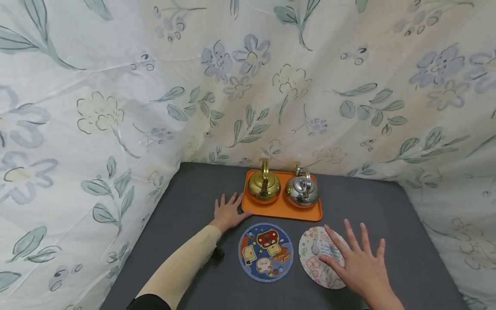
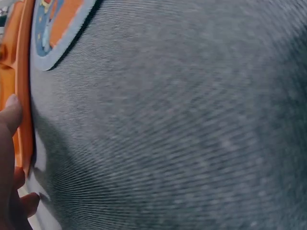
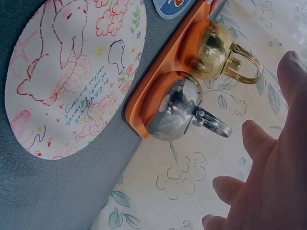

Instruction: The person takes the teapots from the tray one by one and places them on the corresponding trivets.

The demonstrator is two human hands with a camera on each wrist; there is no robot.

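Observation:
An orange tray point(image 1: 280, 211) bears a gold kettle point(image 1: 264, 187) on its left half and a silver kettle point(image 1: 302, 192) on its right. My left hand point(image 1: 227, 214) is at the tray's front left corner, fingers spread, and its thumb point(image 2: 11, 114) lies over the orange rim in the left wrist view. In front of the tray lie a round blue mat point(image 1: 265, 253) with cartoon figures and a round white mat point(image 1: 315, 258) with pink drawings. My right hand point(image 1: 362, 262) hovers spread over the white mat's right side, holding nothing.
A dark grey cloth point(image 1: 360, 202) covers the table. Floral curtains point(image 1: 248, 86) hang right behind the tray and along both sides. A small black object point(image 1: 218, 254) shows beside the left wrist.

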